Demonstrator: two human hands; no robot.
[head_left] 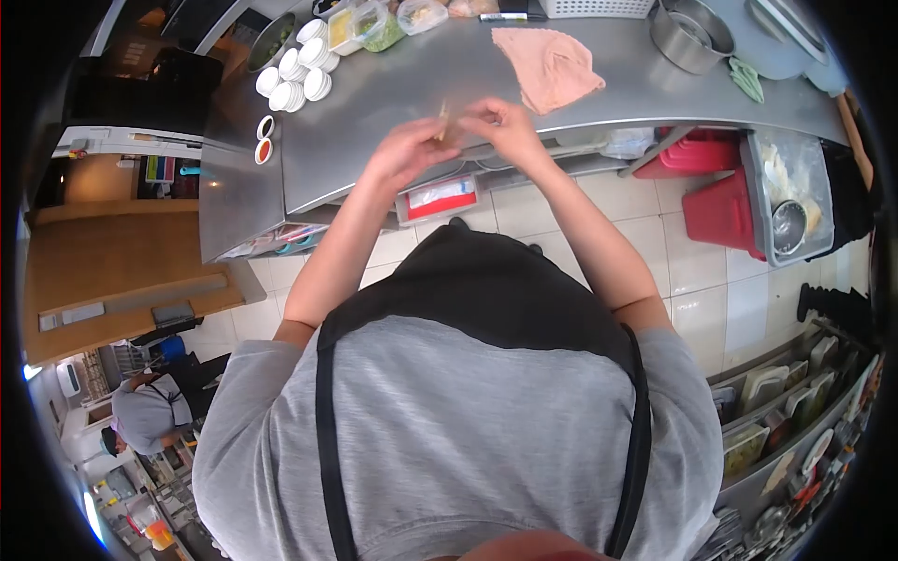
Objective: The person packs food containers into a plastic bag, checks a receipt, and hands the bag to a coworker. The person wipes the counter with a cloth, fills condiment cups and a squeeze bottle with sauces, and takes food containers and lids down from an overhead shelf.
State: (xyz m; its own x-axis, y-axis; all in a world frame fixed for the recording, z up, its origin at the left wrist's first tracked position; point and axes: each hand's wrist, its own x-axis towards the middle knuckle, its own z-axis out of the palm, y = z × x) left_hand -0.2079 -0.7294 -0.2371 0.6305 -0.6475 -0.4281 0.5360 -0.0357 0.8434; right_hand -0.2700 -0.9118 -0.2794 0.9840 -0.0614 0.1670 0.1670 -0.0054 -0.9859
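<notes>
Over the steel counter [374, 103], my left hand [407, 150] is closed on a small, thin tan piece [443, 123], which is blurred, so its kind is unclear. Close by on the right, my right hand [508, 131] has its fingertips pinched together, pointing toward the left hand. Whatever may be between those fingertips is too small to make out. A pink cloth [550, 70] lies crumpled on the counter just beyond my right hand.
Stacked white cups [297, 70] stand at the back left, near two small sauce cups [264, 150]. Food containers [379, 28] line the back edge. A metal pot [690, 35] and a green cloth [745, 79] sit at right. Red bins [720, 210] stand below. Another person [150, 411] is far left.
</notes>
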